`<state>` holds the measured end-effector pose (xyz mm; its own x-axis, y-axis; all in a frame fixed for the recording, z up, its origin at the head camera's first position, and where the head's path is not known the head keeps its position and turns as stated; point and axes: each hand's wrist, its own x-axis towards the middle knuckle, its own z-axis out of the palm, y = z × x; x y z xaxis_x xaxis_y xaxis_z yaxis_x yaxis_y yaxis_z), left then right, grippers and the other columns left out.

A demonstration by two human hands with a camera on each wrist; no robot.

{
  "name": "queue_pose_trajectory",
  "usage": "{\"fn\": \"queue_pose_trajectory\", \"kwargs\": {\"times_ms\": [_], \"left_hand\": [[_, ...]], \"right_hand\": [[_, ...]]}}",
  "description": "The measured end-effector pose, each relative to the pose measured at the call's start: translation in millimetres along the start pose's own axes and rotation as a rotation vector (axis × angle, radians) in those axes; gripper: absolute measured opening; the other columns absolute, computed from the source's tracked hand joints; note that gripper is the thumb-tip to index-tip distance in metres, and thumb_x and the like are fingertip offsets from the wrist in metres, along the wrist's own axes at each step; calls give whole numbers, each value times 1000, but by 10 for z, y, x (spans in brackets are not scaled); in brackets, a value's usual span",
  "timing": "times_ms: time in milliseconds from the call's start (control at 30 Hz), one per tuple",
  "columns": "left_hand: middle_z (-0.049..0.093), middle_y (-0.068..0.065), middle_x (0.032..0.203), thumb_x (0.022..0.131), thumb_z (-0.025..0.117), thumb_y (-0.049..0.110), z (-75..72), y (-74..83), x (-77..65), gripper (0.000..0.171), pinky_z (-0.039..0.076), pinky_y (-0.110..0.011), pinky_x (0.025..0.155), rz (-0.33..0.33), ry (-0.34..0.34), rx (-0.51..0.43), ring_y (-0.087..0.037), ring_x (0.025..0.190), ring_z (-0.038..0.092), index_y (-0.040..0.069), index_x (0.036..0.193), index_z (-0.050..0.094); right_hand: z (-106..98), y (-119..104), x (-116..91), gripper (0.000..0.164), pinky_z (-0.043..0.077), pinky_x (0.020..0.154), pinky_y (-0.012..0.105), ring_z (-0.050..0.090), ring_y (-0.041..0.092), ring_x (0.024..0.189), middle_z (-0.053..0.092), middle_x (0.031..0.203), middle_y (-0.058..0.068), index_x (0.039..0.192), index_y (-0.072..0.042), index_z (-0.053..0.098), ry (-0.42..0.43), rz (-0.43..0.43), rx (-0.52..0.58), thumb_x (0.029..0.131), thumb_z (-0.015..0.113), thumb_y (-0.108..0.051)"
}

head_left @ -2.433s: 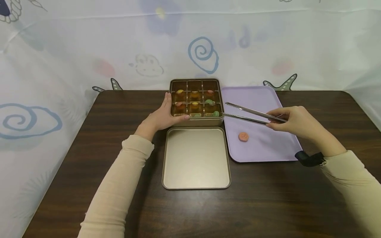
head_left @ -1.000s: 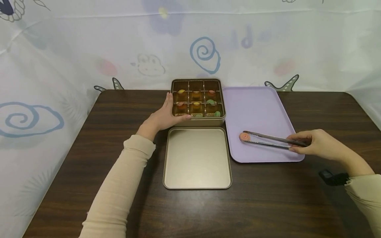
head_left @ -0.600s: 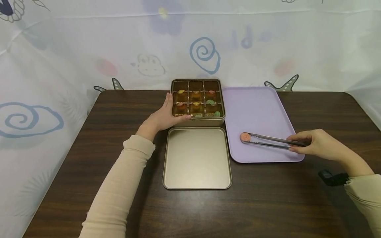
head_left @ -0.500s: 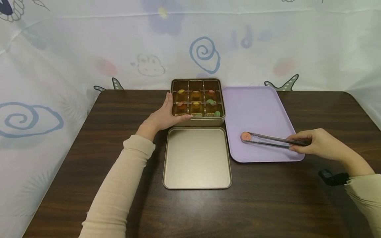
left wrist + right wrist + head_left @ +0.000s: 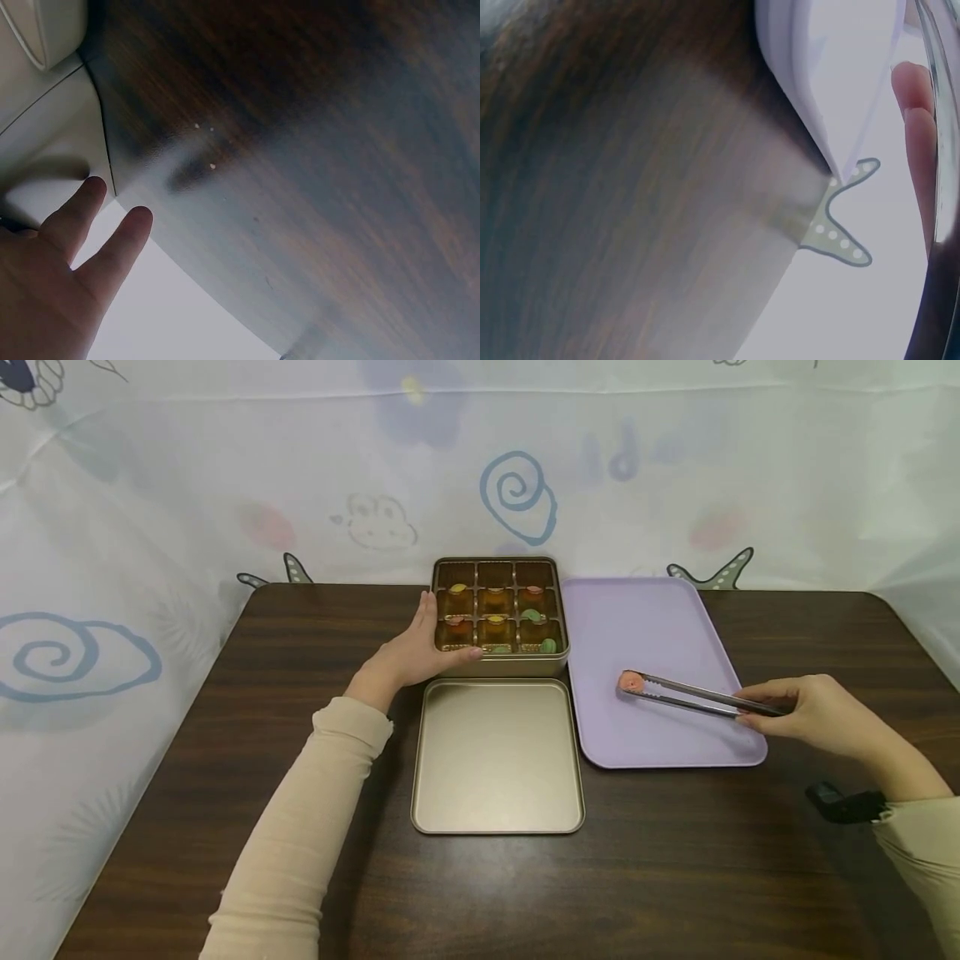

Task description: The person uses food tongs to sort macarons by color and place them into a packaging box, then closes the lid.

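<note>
My left hand (image 5: 401, 653) lies against the left side of a gold tin (image 5: 498, 667), its thumb stretched along the front rim. Straight fingers of that hand show in the left wrist view. Inside the tin, a divided insert holds small yellow, pink and green pieces, among them a ridged green one (image 5: 548, 646). My right hand (image 5: 821, 712) pinches a pair of metal tongs (image 5: 701, 691). Between the tongs' tips sits a round orange-pink disc (image 5: 632, 682), over the lilac tray (image 5: 660, 627). The right wrist view catches only the tongs' edge (image 5: 946, 150) and some fingers.
A flat gold lid (image 5: 497, 756) lies in front of the tin, close to the tray's left edge. All of it stands on a dark wooden table (image 5: 300, 618). A printed white cloth (image 5: 315, 460) hangs behind.
Tongs came down from beside the tin to the disc and took hold of it. Over the last half second they have moved slightly right and away from me. The left hand has stayed put.
</note>
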<state>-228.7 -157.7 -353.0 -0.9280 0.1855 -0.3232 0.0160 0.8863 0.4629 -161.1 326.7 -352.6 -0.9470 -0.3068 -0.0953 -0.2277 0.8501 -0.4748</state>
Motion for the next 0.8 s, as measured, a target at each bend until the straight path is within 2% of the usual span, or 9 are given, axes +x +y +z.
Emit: {"fn": "queue_pose_trajectory", "kwargs": {"times_ms": [233, 400, 600, 800], "left_hand": [[-32, 8, 155, 74, 41, 87, -5, -10, 4, 120, 33, -61, 105, -1, -3, 10, -43, 137, 36, 23, 146, -31], [-33, 9, 154, 74, 41, 87, -4, -5, -1, 120, 39, -58, 101, -3, -3, 8, -43, 136, 38, 23, 146, -31], [-33, 9, 154, 74, 41, 87, -2, 1, -2, 120, 37, -60, 103, 0, -3, 9, -43, 136, 38, 23, 146, -32], [-33, 10, 154, 74, 41, 86, -3, -5, -2, 120, 42, -57, 98, -7, -8, 14, -43, 133, 43, 24, 146, -32]], "right_hand": [[-34, -13, 8, 36, 42, 55, 15, 49, -12, 71, 73, 97, 20, 110, -1, 72, 78, -23, -24, 80, 77, -21], [-74, -34, 13, 37, 41, 54, 17, 48, -15, 71, 71, 102, 23, 111, -3, 72, 139, 24, -15, 81, 77, -24], [-137, -120, 40, 41, 40, 56, 15, 40, -26, 75, 67, 110, 29, 114, -4, 70, 191, 64, -16, 83, 74, -30], [-167, -266, 95, 37, 36, 57, 7, 38, -28, 75, 67, 109, 29, 112, -4, 72, 235, 24, -15, 83, 75, -27]]}}
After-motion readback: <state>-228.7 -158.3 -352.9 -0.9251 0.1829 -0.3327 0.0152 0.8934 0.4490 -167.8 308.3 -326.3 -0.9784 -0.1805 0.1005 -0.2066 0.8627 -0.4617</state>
